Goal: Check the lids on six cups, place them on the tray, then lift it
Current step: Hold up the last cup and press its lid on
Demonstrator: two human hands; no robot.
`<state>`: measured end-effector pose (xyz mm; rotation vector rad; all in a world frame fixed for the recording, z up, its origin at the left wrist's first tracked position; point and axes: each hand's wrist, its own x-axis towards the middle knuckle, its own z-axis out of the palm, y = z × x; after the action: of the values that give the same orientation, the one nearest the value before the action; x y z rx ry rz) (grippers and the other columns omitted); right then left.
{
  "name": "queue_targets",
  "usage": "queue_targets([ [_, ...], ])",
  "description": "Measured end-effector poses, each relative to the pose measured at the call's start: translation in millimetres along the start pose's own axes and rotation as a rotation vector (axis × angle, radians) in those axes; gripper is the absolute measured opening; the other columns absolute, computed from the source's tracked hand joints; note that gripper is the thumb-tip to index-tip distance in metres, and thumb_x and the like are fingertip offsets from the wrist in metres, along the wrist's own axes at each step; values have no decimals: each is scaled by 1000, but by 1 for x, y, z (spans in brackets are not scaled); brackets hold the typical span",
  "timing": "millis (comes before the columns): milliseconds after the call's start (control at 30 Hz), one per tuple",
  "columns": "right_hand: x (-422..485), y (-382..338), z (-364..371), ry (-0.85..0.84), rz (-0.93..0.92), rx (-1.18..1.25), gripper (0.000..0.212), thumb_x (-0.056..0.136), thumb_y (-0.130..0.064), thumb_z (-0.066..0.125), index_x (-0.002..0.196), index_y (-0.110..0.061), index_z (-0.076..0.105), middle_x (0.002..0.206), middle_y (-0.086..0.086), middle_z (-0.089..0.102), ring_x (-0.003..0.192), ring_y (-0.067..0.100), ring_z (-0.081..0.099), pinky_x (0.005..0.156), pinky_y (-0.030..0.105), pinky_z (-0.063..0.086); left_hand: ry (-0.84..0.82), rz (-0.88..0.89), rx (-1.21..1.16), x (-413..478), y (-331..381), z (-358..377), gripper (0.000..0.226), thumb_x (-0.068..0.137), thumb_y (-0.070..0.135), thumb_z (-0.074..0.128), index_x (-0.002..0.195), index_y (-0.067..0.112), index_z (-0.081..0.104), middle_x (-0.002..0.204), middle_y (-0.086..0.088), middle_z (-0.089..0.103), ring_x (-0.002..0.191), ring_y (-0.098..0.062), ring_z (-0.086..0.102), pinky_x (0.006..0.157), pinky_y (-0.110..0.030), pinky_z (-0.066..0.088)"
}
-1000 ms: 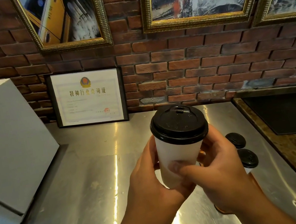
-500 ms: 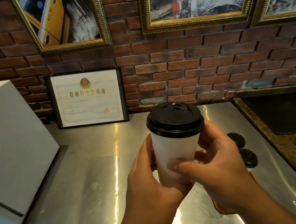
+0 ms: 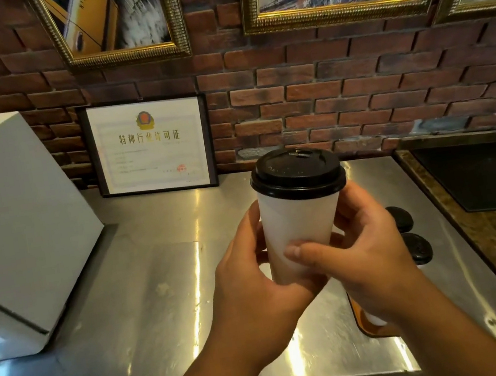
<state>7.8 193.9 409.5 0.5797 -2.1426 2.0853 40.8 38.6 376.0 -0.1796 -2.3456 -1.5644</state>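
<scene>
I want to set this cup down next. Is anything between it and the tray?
Nothing visible does. The cup, gripped by the left hand and right hand, is above the counter. The tray lies lower right, mostly hidden behind that hand. Two lidded cups stand there.

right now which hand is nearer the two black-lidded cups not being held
Right. The right hand grips the held cup just in front of the two standing cups, partly hiding them; the left hand grips the held cup's opposite side, farther from them.
</scene>
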Motion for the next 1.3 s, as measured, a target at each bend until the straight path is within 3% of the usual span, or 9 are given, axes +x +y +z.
queue_targets([
  [133, -3, 1, 2, -31, 10, 43, 71, 66, -38, 92, 125, -60, 59, 124, -18, 70, 118, 7, 68, 79, 24, 63, 8, -8, 23, -3, -1, -1, 93, 66, 54, 88, 145, 61, 38, 133, 34, 58, 121, 2, 60, 90, -18, 59],
  [233, -4, 1, 2, -5, 13, 35, 69, 65, -37, 92, 124, -57, 61, 123, -17, 71, 117, 9, 68, 78, 25, 64, 0, -18, 23, -5, 1, -1, 93, 67, 60, 86, 145, 62, 36, 134, 33, 57, 121, -2, 61, 94, -26, 61],
  [400, -3, 2, 4, 23, 5, 43, 74, 64, -42, 94, 127, -55, 58, 125, -15, 70, 118, 12, 69, 79, 29, 65, 31, -8, 30, -9, 2, 1, 91, 65, 68, 83, 140, 69, 32, 132, 38, 54, 121, 10, 54, 77, -5, 53],
  [600, -4, 1, 6, -10, 29, 74, 75, 67, -42, 92, 132, -53, 56, 127, -18, 69, 119, 9, 68, 80, 25, 63, 74, -12, 31, -8, 6, -2, 85, 63, 76, 79, 133, 77, 31, 129, 43, 54, 119, 15, 52, 76, -1, 49],
  [767, -3, -1, 6, 22, 16, 90, 74, 65, -39, 93, 130, -50, 59, 125, -14, 70, 118, 12, 69, 79, 27, 64, 53, -12, 21, -9, 9, -3, 91, 60, 78, 78, 137, 73, 30, 130, 40, 53, 119, 13, 53, 76, -4, 52],
  [1033, -1, -3, 9, 11, 21, 96, 76, 66, -40, 93, 131, -55, 57, 128, -17, 69, 119, 8, 68, 79, 23, 63, 81, -14, -7, -8, 12, -5, 91, 62, 70, 82, 135, 79, 28, 129, 44, 53, 119, 18, 51, 73, -1, 48],
  [1167, 0, -7, 9, 15, 8, 101, 71, 68, -37, 93, 129, -53, 60, 124, -17, 70, 118, 9, 69, 78, 23, 63, 64, -11, -52, -6, 16, -7, 90, 61, 87, 76, 138, 74, 31, 131, 41, 55, 120, 14, 53, 73, -2, 49],
  [1300, 2, -8, 11, 59, 14, 97, 78, 63, -40, 95, 130, -51, 58, 125, -18, 70, 117, 7, 68, 75, 24, 64, 79, -16, -43, -6, 16, -7, 92, 59, 84, 75, 137, 77, 27, 130, 45, 52, 119, 17, 51, 70, 0, 47],
])
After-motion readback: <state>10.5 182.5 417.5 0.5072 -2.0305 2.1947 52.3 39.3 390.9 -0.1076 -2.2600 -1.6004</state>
